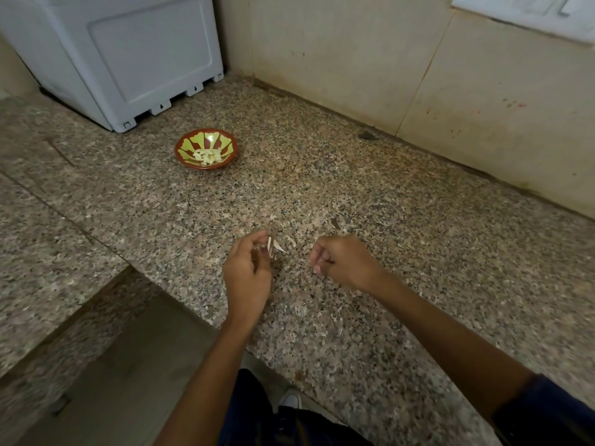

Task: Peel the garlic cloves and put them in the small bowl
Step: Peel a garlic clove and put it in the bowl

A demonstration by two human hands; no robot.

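Red-brown bowl [206, 149], lime-green petal pattern; speckled granite counter [354, 194].

Left hand [248, 272] pinches pale garlic skins [276, 246] over the speckled granite counter [402, 239]; right hand [341, 263] is curled just beside. Well back, the red-and-green bowl [193, 144] holds peeled cloves [208, 156], near a white appliance [128, 59].

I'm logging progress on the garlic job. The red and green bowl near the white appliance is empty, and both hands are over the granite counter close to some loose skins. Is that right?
Not quite: the bowl is not empty. The head view shows a small heap of peeled garlic cloves in it. The rest holds: it sits near the white appliance, and the left hand and right hand are over the granite counter by loose skins.
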